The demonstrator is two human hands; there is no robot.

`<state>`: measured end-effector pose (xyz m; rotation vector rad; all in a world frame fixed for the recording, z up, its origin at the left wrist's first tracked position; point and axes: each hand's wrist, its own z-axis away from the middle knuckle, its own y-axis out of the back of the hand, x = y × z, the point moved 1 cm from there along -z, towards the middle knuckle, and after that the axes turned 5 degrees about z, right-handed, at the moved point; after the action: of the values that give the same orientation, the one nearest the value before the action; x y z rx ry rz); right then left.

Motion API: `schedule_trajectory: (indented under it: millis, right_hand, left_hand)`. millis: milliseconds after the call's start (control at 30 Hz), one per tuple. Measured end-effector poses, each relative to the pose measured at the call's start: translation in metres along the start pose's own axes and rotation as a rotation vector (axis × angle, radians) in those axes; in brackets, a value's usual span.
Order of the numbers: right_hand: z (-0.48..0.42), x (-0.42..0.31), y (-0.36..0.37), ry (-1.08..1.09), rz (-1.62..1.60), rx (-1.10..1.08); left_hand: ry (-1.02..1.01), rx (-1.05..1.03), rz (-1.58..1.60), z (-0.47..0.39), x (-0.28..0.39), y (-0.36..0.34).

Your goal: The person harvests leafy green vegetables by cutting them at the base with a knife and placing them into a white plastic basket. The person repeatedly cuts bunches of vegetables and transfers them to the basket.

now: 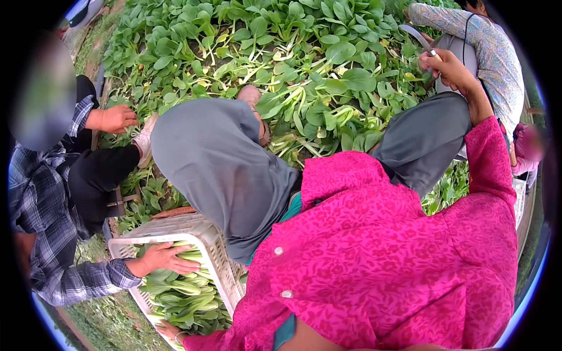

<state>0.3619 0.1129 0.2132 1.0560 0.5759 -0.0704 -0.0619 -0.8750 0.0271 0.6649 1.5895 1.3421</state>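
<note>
My right hand [452, 72] is raised over my right knee, its fingers closed around the light handle of a curved sickle [415, 34]. My left hand [170, 332] reaches down to the lower rim of a white plastic crate [221, 281]; its fingers are partly hidden, so its grip is unclear. Leafy greens with pale stems [189, 294] lie packed inside the crate. A co-worker's hand [169, 259] rests on top of them. Cut greens [290, 103] lie on the bed before my feet.
Greens still standing [263, 22] fill the far part of the bed. A co-worker in a plaid shirt [48, 210] sits at left, the other hand [116, 119] near my shoe. Another co-worker in a patterned shirt [496, 61] is close at upper right, near the sickle. One more person is at far right.
</note>
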Motion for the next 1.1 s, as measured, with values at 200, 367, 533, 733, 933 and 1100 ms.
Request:
schedule_trajectory:
  millis: [200, 367, 533, 733, 933, 1100]
  right_hand:
    - [-0.015, 0.031, 0.002, 0.039, -0.042, -0.095]
    - [-0.023, 0.047, -0.001, 0.015, -0.005, -0.125]
    - [-0.017, 0.060, -0.009, 0.065, -0.137, -0.115]
    - [-0.019, 0.037, -0.018, 0.020, -0.149, -0.182]
    - [-0.051, 0.085, -0.038, -0.032, -0.154, -0.364]
    - [-0.067, 0.107, -0.092, -0.173, -0.023, -0.573]
  left_hand:
    - [-0.070, 0.493, 0.580, 0.012, 0.016, 0.061]
    - [-0.204, 0.693, 0.734, 0.050, -0.003, 0.092]
    - [-0.744, 0.072, 0.979, 0.265, 0.231, 0.184]
    - [-0.932, 0.038, 0.480, 0.318, 0.280, 0.158]
    - [-0.552, -0.226, 0.529, 0.306, 0.314, 0.160]
    - [-0.357, -0.440, 0.628, 0.286, 0.306, 0.142]
